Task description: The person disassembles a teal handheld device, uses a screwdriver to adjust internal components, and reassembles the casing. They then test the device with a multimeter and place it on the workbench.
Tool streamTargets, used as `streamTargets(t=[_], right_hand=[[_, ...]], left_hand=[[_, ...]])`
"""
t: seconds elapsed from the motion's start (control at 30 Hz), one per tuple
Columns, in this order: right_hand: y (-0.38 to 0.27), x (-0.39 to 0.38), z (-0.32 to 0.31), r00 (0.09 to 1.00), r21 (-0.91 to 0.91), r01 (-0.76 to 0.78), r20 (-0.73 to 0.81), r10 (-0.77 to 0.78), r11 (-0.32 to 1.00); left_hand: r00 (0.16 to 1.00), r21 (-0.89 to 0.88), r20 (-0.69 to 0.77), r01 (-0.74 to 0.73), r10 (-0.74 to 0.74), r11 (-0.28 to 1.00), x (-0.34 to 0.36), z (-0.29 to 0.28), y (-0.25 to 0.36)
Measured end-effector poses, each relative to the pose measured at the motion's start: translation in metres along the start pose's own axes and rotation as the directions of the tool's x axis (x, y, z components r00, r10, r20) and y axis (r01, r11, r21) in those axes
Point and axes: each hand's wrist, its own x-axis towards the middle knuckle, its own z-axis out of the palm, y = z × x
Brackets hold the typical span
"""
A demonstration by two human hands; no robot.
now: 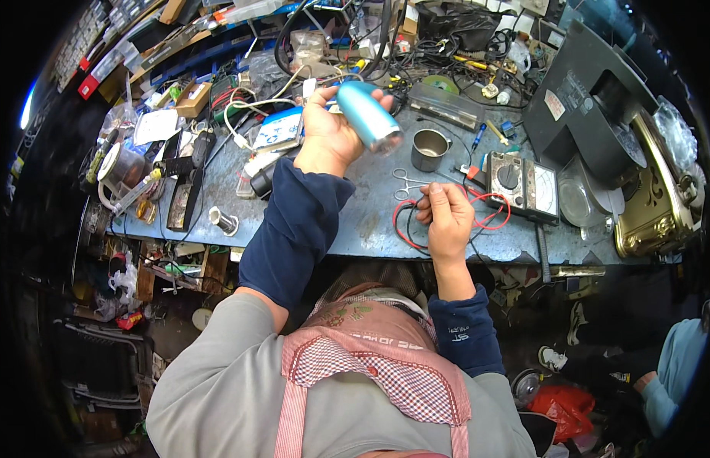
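My left hand [327, 130] is raised over the bench, its fingers around a shiny light-blue rounded cylinder [367, 113]. The cylinder is tilted, with its silver-coloured end toward the right and near me; that end is blurred. Over the bench's front part, my right hand [449, 222] is closed, thumb against curled fingers; whatever they hold, if anything, is hidden. Beside its fingertips lie scissor-handled forceps [405, 183]. Red test leads [498, 221] loop around that hand from an analog multimeter [521, 183]. Between my hands, farther back, stands a small metal cup [429, 149].
Cables, tools and parts crowd the back of the blue bench [355, 229]. A dark grey appliance housing [576, 107] and a gold-coloured panel [660, 191] stand at right. A small metal cylinder [224, 221] is near the front edge. Another person's sleeve [679, 374] shows at lower right.
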Motion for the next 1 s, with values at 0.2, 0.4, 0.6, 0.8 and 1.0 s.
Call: streamTargets(t=[0.2, 0.4, 0.6, 0.8, 1.0], right_hand=[[-0.001, 0.001, 0.001, 0.999, -0.07, -0.038, -0.007, 0.037, 0.997], [0.002, 0.0, 0.0, 0.999, -0.09, -0.034, -0.01, 0.033, 0.995], [0.0, -0.003, 0.005, 1.0, -0.147, -0.032, -0.007, 0.031, 0.989], [0.001, -0.006, 0.01, 0.993, -0.316, 0.115, -0.001, -0.121, 0.942], [-0.06, 0.043, 0.023, 0.783, -0.563, 0.596, 0.246, -0.572, 0.573]], left_hand=[[0.998, -0.126, -0.05, -0.046, 0.041, 0.991, 0.043, 0.008, 0.021], [0.999, -0.18, 0.038, 0.042, -0.036, 0.983, 0.077, -0.04, 0.033], [0.948, -0.349, 0.252, 0.274, -0.192, 0.896, 0.071, -0.055, 0.038], [0.951, -0.192, 0.202, -0.198, 0.236, 0.961, 0.069, -0.056, 0.027], [0.985, -0.46, 0.175, 0.072, 0.011, 0.885, 0.077, -0.069, 0.043]])
